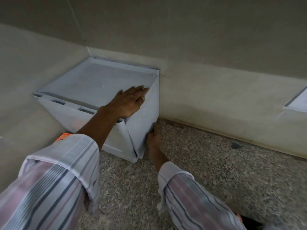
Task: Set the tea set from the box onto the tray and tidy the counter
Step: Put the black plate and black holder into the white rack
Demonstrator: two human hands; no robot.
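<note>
The white plastic box (99, 83) sits in the corner on the speckled tabletop (207, 163), its back and left side close against the walls. Its flat lid is shut, and its near right corner faces the viewer.

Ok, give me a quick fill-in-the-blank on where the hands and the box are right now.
1. The white box sits in the ____ where two walls meet.
2. The left hand rests flat on the box's ____.
3. The right hand touches the box's lower ____ side.
4. An ____ object peeks out beside the left sleeve.

Missing words: corner; top; right; orange
</note>
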